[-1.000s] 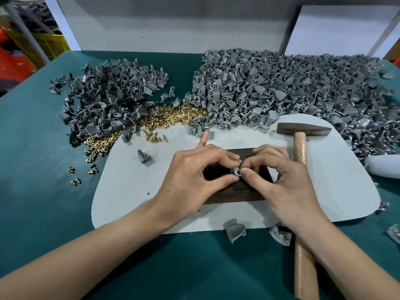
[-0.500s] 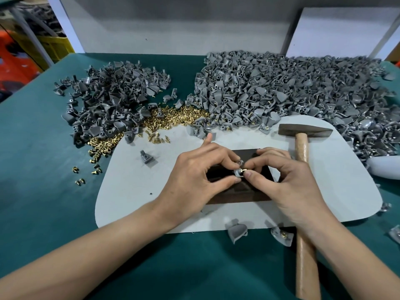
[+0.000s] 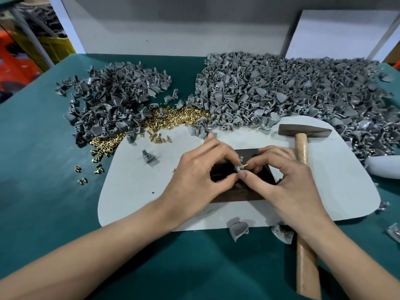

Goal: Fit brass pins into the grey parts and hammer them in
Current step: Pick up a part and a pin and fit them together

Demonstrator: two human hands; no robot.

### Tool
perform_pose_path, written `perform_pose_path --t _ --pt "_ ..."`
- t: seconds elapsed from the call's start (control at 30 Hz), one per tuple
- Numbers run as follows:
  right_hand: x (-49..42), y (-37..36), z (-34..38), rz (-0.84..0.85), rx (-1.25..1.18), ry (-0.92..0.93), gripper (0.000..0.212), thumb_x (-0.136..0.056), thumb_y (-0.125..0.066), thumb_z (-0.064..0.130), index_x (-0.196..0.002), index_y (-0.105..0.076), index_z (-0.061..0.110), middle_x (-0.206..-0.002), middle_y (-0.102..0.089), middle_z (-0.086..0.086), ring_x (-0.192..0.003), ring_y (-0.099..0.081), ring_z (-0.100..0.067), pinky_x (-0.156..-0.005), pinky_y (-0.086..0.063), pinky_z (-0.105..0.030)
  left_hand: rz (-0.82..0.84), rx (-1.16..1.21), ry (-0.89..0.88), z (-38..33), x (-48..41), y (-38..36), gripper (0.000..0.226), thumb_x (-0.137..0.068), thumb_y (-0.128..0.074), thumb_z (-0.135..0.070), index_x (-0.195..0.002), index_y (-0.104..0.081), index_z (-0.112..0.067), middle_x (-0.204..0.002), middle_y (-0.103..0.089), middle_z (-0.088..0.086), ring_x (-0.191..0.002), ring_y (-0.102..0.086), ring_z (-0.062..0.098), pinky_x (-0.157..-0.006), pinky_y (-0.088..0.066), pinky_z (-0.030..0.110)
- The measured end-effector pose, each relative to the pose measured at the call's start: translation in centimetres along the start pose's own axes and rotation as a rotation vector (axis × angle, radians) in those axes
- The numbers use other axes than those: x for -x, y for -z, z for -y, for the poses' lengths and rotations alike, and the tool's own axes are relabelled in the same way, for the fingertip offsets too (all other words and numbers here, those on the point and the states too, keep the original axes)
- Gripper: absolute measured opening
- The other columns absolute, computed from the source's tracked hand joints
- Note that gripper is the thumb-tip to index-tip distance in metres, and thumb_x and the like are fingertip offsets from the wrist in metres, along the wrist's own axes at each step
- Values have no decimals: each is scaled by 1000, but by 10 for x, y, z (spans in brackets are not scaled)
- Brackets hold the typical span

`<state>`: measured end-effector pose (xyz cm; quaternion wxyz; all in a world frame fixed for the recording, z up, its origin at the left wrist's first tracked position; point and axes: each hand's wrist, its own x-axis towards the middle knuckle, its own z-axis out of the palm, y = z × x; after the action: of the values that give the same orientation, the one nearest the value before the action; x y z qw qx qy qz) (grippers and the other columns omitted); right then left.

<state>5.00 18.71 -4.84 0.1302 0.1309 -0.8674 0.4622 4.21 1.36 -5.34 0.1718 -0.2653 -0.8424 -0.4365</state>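
Soft, even light comes from above. The fingers [image 3: 220, 152] look a little blurry, with faint shadows just under them. Far from the fingers, straight lines bend at the edges.

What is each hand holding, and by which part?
The left hand pinches a grey part by its left side; the right hand pinches a brass pin by its right end. The hammer lies unheld.

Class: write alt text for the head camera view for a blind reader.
The left hand and right hand pinch a grey part with a brass pin above a dark block on a white mat. A hammer lies to the right.
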Motion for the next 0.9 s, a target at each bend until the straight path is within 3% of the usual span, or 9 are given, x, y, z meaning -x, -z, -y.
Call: perform_pose_path --t 0.13,0.27,0.37,0.43,0.5,0.63,0.73,0.8,0.9 --pt "-4 6 -3 -26 84 43 18 -69 -80 19 -76 -66 29 -74 -59 11 -99 -50 -17 -85 -35 -17 31 8 31 -5 -1 2 29 -81 -68 0 -108 -64 -10 -100 -64 1 -95 -64 5 -95 -49 26" --pt "-7 8 0 50 167 78 21 -69 -80 17 -82 -66 26 -81 -60 8 -103 -45 -19 -90 -31 -20 25 -58 67 -9 -2 2 32 -85 -70 -9 -116 -64 -14 -94 -62 -5 -89 -59 5 -84 -47 20" --pt "-9 19 6 93 144 82 21 -72 -78 35 -87 -65 31 -91 -62 9 -102 -48 -9 -89 -34 -14 36 -99 100 -11 -4 2 25 -84 -71 -12 -109 -69 -15 -87 -59 -9 -87 -56 8 -81 -45 21" --pt "-18 40 3 -52 94 10 19 -75 -70 46 -87 -65 32 -87 -63 15 -84 -54 6 -73 -41 -7 72 -99 122 -11 -7 4 20 -83 -73 -15 -102 -72 -17 -84 -58 -11 -84 -54 3 -79 -41 12" --pt "-31 61 -10 -189 215 -167 28 -78 -70 47 -87 -65 21 -74 -61 11 -67 -56 3 -56 -42 -13 110 -88 154 -10 -12 7 14 -82 -74 -18 -96 -73 -21 -83 -58 -15 -82 -54 -4 -76 -36 4" --pt "-35 57 -39 -16 603 -529 53 -70 -76 50 -98 -54 11 -85 -59 -9 -80 -51 -25 -63 -32 -31 162 -41 249 -11 -20 10 5 -82 -74 -21 -84 -71 -25 -82 -62 -13 -80 -57 -3 -74 -41 7" --pt "-38 51 -38 -26 601 -567 50 -68 -81 42 -98 -59 10 -91 -63 -12 -84 -57 -28 -66 -36 -30 166 165 385 -19 -28 18 10 -81 -74 -21 -74 -71 -27 -74 -71 -8 -70 -60 -3 -67 -46 10" --pt "-42 53 -37 -3 513 -599 33 -67 -82 36 -80 -60 15 -83 -66 -10 -74 -60 -26 -65 -46 -32 163 288 438 -25 -32 28 9 -79 -76 -23 -71 -73 -26 -73 -73 -6 -67 -60 -3 -63 -46 8" --pt "-42 53 -39 20 388 -606 26 -68 -80 28 -71 -57 18 -79 -69 -11 -78 -65 -29 -75 -55 -44 198 366 488 -31 -36 39 7 -73 -76 -31 -70 -76 -25 -77 -74 -1 -73 -66 8 -71 -50 13"
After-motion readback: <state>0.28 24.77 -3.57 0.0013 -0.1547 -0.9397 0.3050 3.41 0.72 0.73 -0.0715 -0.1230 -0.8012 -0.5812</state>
